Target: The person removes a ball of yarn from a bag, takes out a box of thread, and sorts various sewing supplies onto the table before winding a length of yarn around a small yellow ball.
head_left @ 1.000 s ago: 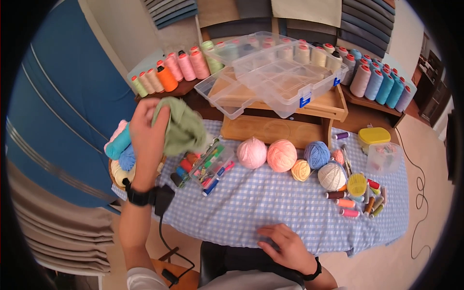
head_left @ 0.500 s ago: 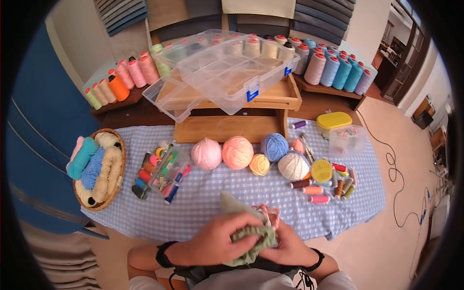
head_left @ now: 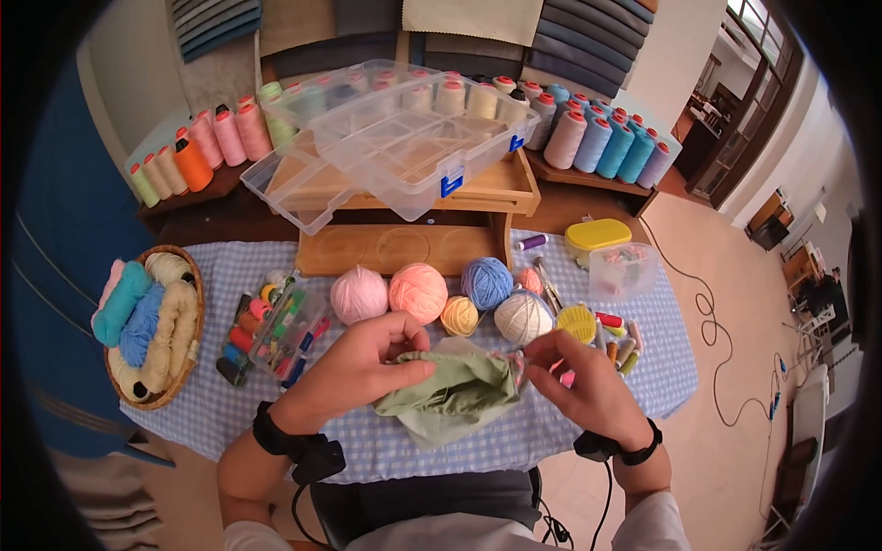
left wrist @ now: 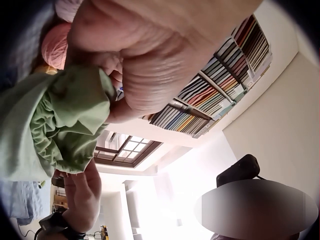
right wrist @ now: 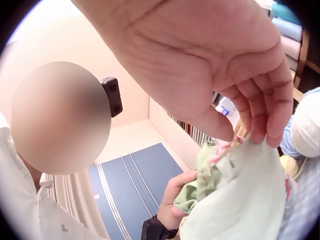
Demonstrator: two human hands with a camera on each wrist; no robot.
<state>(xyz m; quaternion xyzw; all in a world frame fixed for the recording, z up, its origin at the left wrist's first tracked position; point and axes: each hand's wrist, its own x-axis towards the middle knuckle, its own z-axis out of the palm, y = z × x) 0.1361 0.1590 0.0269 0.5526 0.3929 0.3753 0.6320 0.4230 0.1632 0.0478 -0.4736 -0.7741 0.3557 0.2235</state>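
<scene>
A small green cloth drawstring pouch (head_left: 450, 390) is spread between my hands over the near part of the table, its gathered mouth facing me. My left hand (head_left: 367, 367) pinches the left end of the mouth between thumb and fingers. At the other end, my right hand (head_left: 588, 381) pinches the edge beside a pink-and-white cord (right wrist: 220, 152). The left wrist view has the ruffled green lining (left wrist: 75, 100) below the left palm. Seen from the right wrist, the pouch's pale outer side (right wrist: 240, 190) hangs from the right fingertips.
Yarn balls (head_left: 418, 294) line the blue checked cloth (head_left: 358, 450) behind the pouch. A basket of yarn skeins (head_left: 152, 326) is on the left, next to a small clear box of threads (head_left: 289, 326). Thread spools and a yellow-lidded box (head_left: 597, 234) lie right. Clear cases (head_left: 404, 147) top a wooden stand.
The left hand came from above the left side with the pouch to the middle. The right hand lifted from the table edge and took hold too. Both hands then drew the pouch's mouth apart.
</scene>
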